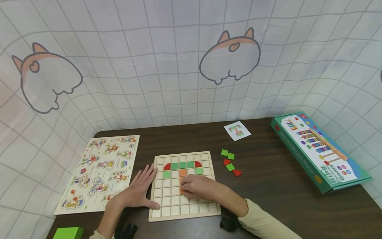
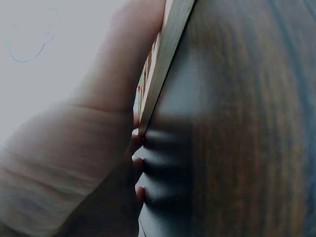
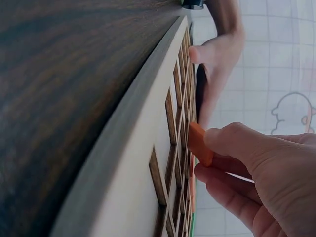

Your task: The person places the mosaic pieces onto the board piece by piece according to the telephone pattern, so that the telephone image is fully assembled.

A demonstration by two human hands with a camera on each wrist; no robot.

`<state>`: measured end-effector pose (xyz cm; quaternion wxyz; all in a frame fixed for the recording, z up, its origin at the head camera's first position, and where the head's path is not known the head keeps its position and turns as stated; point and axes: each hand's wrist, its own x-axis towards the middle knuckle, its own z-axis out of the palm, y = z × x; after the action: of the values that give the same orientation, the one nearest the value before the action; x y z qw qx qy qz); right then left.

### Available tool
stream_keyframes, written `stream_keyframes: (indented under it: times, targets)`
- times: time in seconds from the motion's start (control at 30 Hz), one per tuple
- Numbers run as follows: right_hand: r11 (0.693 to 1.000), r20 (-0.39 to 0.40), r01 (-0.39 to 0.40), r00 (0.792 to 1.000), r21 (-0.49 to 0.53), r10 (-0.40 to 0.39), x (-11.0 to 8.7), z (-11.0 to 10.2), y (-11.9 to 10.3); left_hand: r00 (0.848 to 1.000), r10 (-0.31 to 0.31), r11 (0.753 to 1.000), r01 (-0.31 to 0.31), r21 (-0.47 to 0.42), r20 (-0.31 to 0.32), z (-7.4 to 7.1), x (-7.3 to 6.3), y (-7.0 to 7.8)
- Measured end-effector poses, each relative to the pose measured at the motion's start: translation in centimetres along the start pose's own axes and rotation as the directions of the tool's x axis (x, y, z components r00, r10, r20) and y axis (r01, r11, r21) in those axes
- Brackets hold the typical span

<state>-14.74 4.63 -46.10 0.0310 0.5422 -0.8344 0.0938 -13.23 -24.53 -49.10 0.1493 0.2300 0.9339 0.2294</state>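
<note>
A wooden grid board (image 1: 170,215) lies on the table, with green, red and orange tiles in some of its cells. My right hand (image 1: 197,187) is over the board's middle and pinches an orange square tile (image 3: 199,144) between thumb and fingers. In the right wrist view that tile is tilted at the grid. Above it in the same column sits another orange tile (image 1: 183,172). My left hand (image 1: 135,192) lies spread along the board's left side, thumb on the frame and fingertips by the upper left edge. The right hand covers part of the orange column.
Several loose green and red tiles (image 1: 230,167) lie right of the board. Behind them is a pattern card (image 1: 237,130). A green game box (image 1: 320,151) stands at far right. On the left are a picture puzzle board (image 1: 98,172) and a green block (image 1: 68,233).
</note>
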Motion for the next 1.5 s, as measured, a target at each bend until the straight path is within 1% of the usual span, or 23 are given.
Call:
stream_keyframes:
  times: [0.17,0.33,0.43,0.57,0.63,0.73,0.8,0.9,1.0,1.1,1.2,1.33,1.4,1.5]
  targets:
    - [1.0,0.002,-0.009,1.0,-0.022,0.009,0.0,-0.1,0.0,1.0,-0.003,1.0,0.002,-0.016,-0.014,0.0,-0.1,0.0]
    - [0.999,0.001,0.002,1.0,-0.05,-0.002,0.0,-0.2,-0.1,1.0,-0.012,1.0,0.012,-0.008,0.001,-0.2,-0.1,0.2]
    - [0.996,0.014,0.025,1.0,-0.089,-0.024,0.0,-0.3,-0.1,1.0,-0.007,1.0,0.007,0.004,0.004,-0.3,0.0,0.2]
    - [0.984,0.026,0.043,0.999,-0.172,-0.039,-0.2,-0.5,-0.2,1.0,-0.003,1.0,0.003,0.003,-0.002,-0.2,0.0,0.1]
    - [0.986,0.023,0.04,0.999,-0.16,-0.037,-0.7,-0.6,-0.1,1.0,0.0,1.0,0.0,0.006,0.001,-0.2,0.1,0.2]
    - [0.997,0.01,0.031,0.999,-0.074,-0.031,-1.9,-0.8,0.3,1.0,0.008,1.0,-0.008,0.004,0.005,-0.1,0.2,0.3]
    - [1.0,0.007,0.005,1.0,-0.01,-0.005,-3.0,-1.1,0.6,1.0,0.008,1.0,-0.008,0.007,0.013,0.0,0.2,0.4]
    - [0.999,-0.017,-0.041,0.999,0.02,0.041,-4.8,-1.5,1.3,1.0,0.008,1.0,-0.008,0.001,0.014,0.0,0.1,0.4]
    - [0.996,-0.079,-0.08,0.993,0.03,0.082,-6.9,-2.0,2.4,1.0,0.008,1.0,-0.008,0.0,0.013,0.0,0.1,0.4]
    - [0.993,-0.164,-0.112,0.98,0.025,0.114,-9.0,-2.3,3.8,1.0,0.007,1.0,-0.007,0.004,0.008,-0.1,0.2,0.3]
    - [0.985,-0.214,-0.171,0.962,0.009,0.169,-11.0,-2.7,5.0,1.0,0.001,1.0,-0.001,0.012,0.007,-0.2,0.2,0.3]
    - [0.964,-0.221,-0.264,0.94,0.012,0.26,-13.0,-3.0,6.3,1.0,-0.01,1.0,0.01,0.015,0.01,-0.2,0.1,0.2]
    - [0.956,-0.215,-0.294,0.932,0.02,0.291,-13.6,-3.0,6.9,1.0,-0.015,1.0,0.015,0.014,0.015,-0.3,0.1,0.3]
    - [0.943,-0.196,-0.33,0.924,0.031,0.329,-14.2,-3.3,7.5,1.0,-0.007,1.0,0.006,0.004,0.014,-0.2,0.0,0.3]
